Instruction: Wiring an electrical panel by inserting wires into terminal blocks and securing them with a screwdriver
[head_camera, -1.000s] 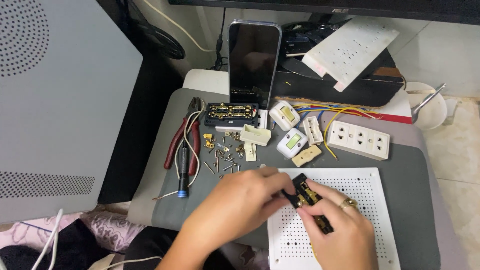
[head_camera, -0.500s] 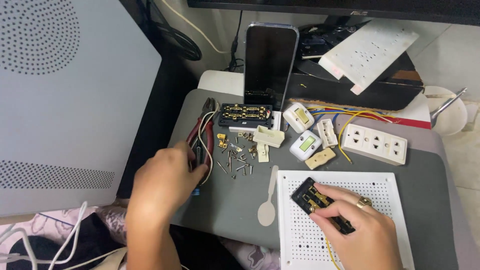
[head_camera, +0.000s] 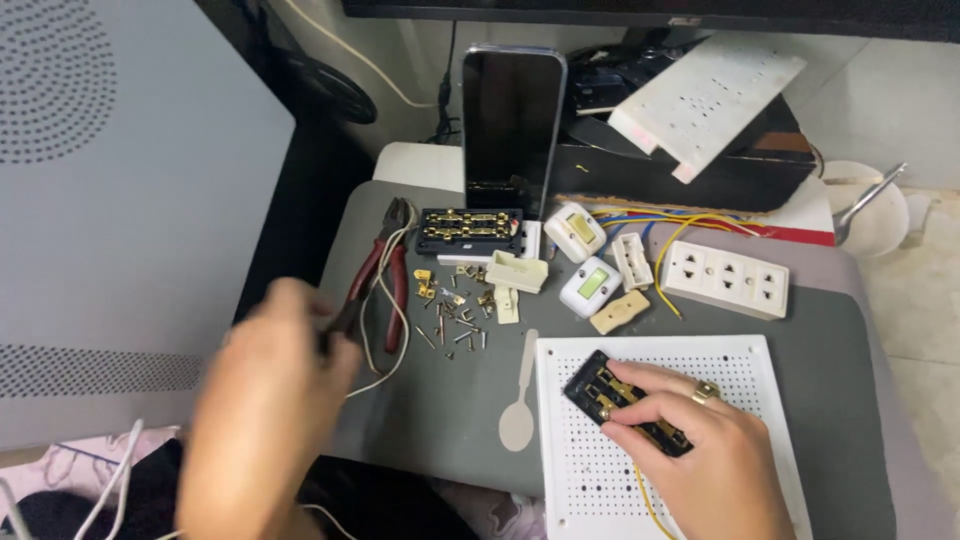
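Head camera, looking down on a grey work mat (head_camera: 470, 400): the person's right hand (head_camera: 690, 450), a gold ring on one finger, presses a black rectangular socket insert with brass contacts (head_camera: 610, 395) flat against a white perforated plastic panel (head_camera: 740, 370), fingers curled over the insert's lower end. The insert lies tilted, its top pointing toward 10 o'clock, on the panel's left half. A thin yellow wire (head_camera: 645, 500) trails from under that hand toward 6 o'clock.

The left hand (head_camera: 265, 410), blurred, hangs over the mat's left edge at 9 o'clock from the panel, fingertips touching the handles of red-handled pliers (head_camera: 385, 275); whether it grips them cannot be told. A white cord (head_camera: 385, 340) loops beside the pliers.

Between the hands lies a small flat beige spoon-shaped piece (head_camera: 520, 400), just beside the panel's left edge. At 12 o'clock from it sit scattered brass screws and clips (head_camera: 455, 310), a second black contact block (head_camera: 470, 228), white switch modules (head_camera: 590, 285) and a white triple-outlet faceplate (head_camera: 725, 280) with coloured wires (head_camera: 660, 218) behind. A dark smartphone (head_camera: 512, 125) stands upright at the mat's far edge.
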